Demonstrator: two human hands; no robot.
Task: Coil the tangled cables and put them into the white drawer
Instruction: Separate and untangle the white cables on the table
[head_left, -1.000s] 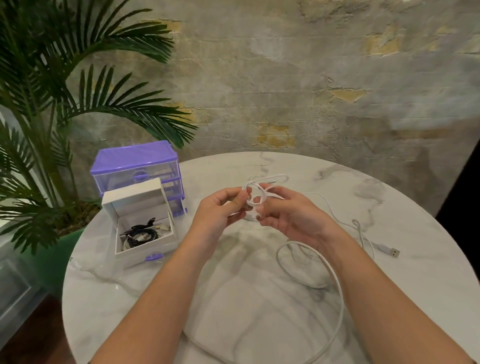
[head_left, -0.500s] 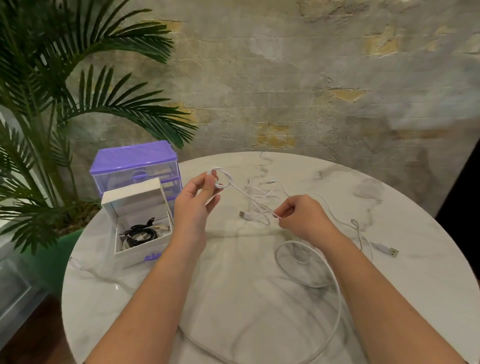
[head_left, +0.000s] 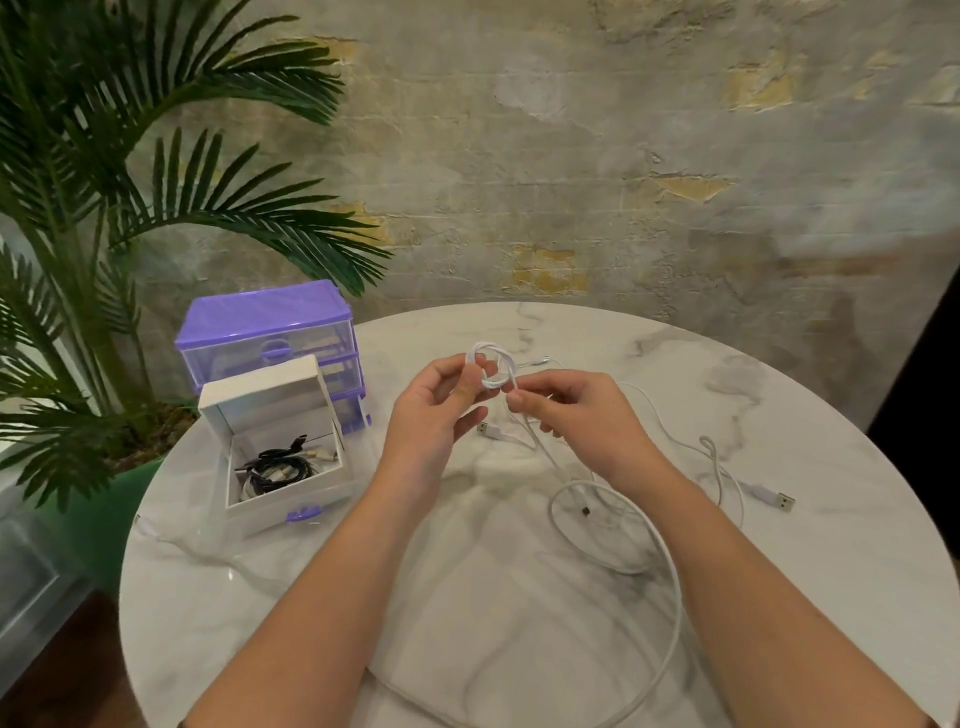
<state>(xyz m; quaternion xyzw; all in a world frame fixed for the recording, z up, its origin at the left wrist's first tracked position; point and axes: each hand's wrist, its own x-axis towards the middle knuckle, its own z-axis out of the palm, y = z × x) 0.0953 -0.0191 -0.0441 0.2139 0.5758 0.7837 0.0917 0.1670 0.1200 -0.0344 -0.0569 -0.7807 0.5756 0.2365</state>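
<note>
White cable (head_left: 491, 366) between both hands

The thick white cable (head_left: 670, 571) loops across the table (head_left: 779, 597) and runs out of view at the bottom edge, so its far end cannot be seen. Both forearms are cut off there too. The left hand (head_left: 431, 415) covers part of the small coil (head_left: 491, 366), hiding how many turns it has. Black cables (head_left: 275, 467) in the white drawer (head_left: 291, 501) lie heaped, too tangled to count. The plant (head_left: 104, 208) runs past the left and top edges.
</note>
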